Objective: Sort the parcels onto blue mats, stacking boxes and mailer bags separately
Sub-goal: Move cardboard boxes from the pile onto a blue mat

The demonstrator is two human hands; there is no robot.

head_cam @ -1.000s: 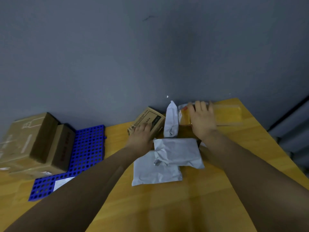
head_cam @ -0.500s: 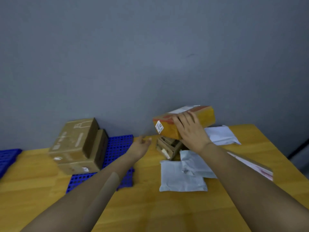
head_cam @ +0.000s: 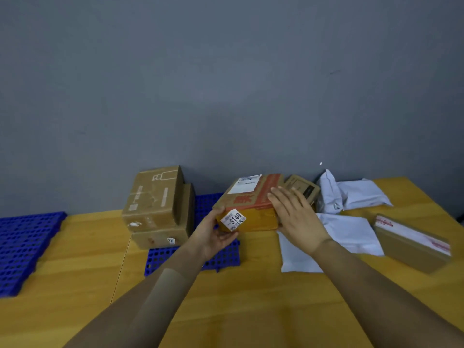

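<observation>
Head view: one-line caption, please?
The left hand grips and the right hand presses a yellow box beside two boxes stacked on a blue mat.

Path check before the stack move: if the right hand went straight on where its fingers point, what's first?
The orange-taped box: the right hand lies flat against its right end, fingers pointing left and away. Past it, probably the grey wall; depth unclear.

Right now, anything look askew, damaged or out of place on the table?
The box stack sits askew on the middle blue mat, its left end overhanging onto the table. The top box carries a white scuff low on its front. A crumpled mailer bag stands propped near the wall.
</observation>
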